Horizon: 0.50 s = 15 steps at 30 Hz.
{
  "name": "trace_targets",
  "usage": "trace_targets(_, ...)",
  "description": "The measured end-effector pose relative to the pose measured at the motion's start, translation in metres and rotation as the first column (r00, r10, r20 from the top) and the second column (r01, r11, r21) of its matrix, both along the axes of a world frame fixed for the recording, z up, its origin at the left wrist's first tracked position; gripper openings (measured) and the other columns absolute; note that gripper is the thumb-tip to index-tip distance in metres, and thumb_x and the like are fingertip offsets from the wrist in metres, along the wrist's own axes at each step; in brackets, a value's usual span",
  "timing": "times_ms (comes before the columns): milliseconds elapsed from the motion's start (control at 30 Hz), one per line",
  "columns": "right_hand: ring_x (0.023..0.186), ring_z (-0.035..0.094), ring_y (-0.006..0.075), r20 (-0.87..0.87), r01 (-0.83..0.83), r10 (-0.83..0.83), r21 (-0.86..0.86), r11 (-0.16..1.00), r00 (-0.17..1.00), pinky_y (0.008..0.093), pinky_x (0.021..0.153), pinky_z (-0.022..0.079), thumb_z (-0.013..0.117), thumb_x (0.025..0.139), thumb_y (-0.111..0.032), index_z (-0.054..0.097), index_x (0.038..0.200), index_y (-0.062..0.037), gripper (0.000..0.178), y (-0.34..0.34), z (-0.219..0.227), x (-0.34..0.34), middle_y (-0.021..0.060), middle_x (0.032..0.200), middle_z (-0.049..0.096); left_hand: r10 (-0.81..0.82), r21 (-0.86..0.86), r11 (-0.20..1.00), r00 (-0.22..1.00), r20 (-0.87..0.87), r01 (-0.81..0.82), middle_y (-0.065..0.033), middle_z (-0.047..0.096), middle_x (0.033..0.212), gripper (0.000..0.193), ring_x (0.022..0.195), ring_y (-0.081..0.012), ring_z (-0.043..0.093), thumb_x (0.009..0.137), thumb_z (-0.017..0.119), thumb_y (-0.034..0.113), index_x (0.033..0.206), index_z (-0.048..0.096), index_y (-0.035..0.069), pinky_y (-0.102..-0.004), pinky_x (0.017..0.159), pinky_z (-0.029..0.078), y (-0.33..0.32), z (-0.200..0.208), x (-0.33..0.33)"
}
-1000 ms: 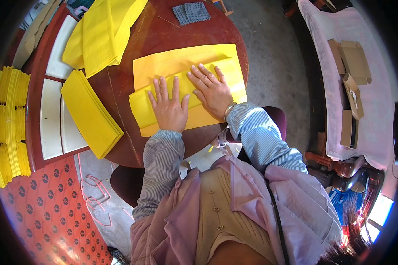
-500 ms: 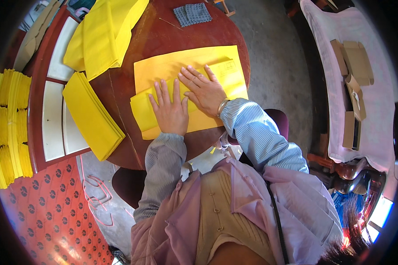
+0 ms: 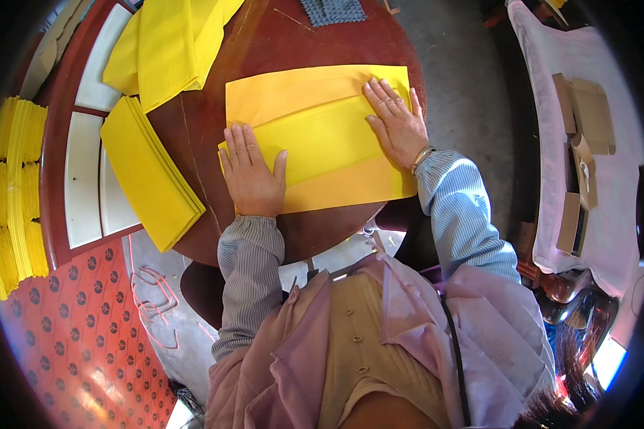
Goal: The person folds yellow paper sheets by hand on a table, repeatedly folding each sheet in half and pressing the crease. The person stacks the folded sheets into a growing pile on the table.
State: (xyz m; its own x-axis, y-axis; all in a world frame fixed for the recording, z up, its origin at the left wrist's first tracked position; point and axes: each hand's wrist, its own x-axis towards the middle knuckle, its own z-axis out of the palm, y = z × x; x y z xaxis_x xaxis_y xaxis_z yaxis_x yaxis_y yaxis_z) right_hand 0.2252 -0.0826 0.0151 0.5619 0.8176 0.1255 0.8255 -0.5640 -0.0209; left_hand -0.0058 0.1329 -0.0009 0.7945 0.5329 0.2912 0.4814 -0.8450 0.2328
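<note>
A bright yellow folded piece of cloth or soft sheet (image 3: pixel 322 139) lies slantwise across an orange-yellow sheet (image 3: pixel 347 184) on the round red-brown table (image 3: pixel 329 50). Both hands rest flat on this layered bundle, palms down. My left hand (image 3: pixel 253 175) presses at its left end, fingers pointing away from me and thumb apart. Over at the right end, my right hand (image 3: pixel 397 129) lies with fingers extended across the yellow piece and onto the sheet's far part. Neither hand grips anything. The parts of the layers beneath the palms are hidden.
Left of the bundle lies a stack of folded yellow pieces (image 3: pixel 150 175), with a larger yellow pile (image 3: pixel 168 53) beyond it. More yellow stacks (image 3: pixel 18 196) stand at the far left. A grey textured cloth (image 3: pixel 334 11) is at the back. Cardboard boxes (image 3: pixel 587 118) sit on a pink-covered table at right.
My hands, close together in the middle before, have spread apart to the two ends of the bundle. The yellow piece now looks flatter. The whole view has shifted slightly.
</note>
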Motion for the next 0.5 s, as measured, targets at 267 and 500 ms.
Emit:
trace_targets(267, 0.161, 0.024, 0.0165, -0.111, -0.031, 0.038, 0.063, 0.998, 0.993, 0.0537, 0.133, 0.007, 0.041, 0.112, -0.040, 0.034, 0.166, -0.0248, 0.056, -0.001, 0.005, 0.007, -0.0022, 0.174, 0.031, 0.019, 0.009, 1.000, 1.000, 0.019, -0.019, -0.0257, 0.034, 0.168, 0.079, 0.159, -0.0412, 0.026, 0.105, 0.060, 0.045, 0.161, 0.033, -0.004, -0.0575, 0.128, 0.021, -0.003, 0.003, 0.001)
trace_targets(500, 0.126, 0.054, 0.0288, -0.169, -0.147, 0.170, 0.142, 0.979, 0.971, 0.0508, 0.112, 0.035, 0.072, 0.091, -0.033, 0.073, 0.128, -0.0223, 0.038, 0.012, 0.024, 0.057, 0.0016, 0.135, 0.067, 0.116, -0.209, 0.975, 0.969, 0.217, -0.070, -0.0248, 0.043, 0.160, 0.062, 0.155, -0.0381, 0.034, 0.103, 0.064, 0.031, 0.150, 0.046, -0.006, -0.0520, 0.125, 0.031, -0.027, 0.031, -0.019)
